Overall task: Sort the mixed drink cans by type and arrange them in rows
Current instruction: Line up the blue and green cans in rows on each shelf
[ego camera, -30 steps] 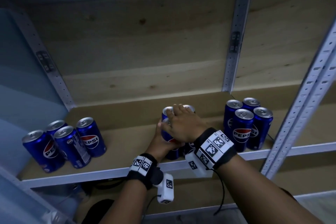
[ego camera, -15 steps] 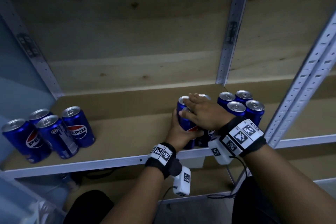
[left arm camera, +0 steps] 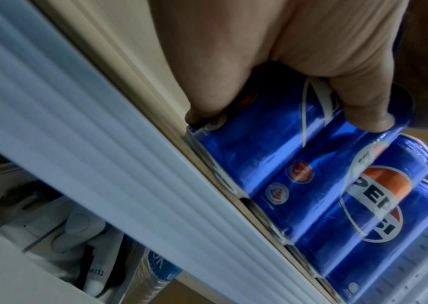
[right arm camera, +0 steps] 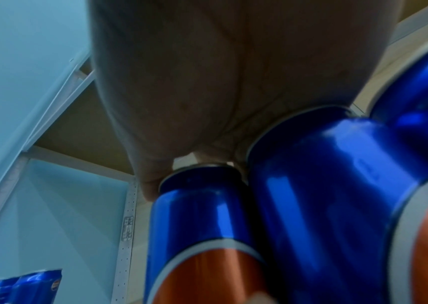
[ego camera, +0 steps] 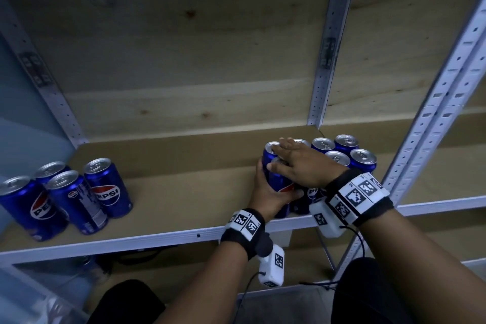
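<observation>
All cans are blue Pepsi cans standing on a wooden shelf [ego camera: 184, 192]. My left hand [ego camera: 265, 189] grips the left side of a small cluster of cans [ego camera: 278, 181], thumb across the front can [left arm camera: 254, 144]. My right hand [ego camera: 297, 163] lies flat over the tops of that cluster, palm [right arm camera: 194, 82] resting on the can rims [right arm camera: 311, 185]. The cluster stands against a group of several cans [ego camera: 342, 155] at the shelf's right end. Another group of several cans [ego camera: 65, 192] stands at the left end.
A white metal rail [ego camera: 131, 239] edges the shelf front. A perforated upright post [ego camera: 434, 126] stands close to the right of the cans, another [ego camera: 326, 61] at the back. A water bottle [left arm camera: 160, 273] and white items lie on the level below.
Both hands have slid the cluster of cans to the right along the shelf; it now stands against the right-hand group. The left group has not moved.
</observation>
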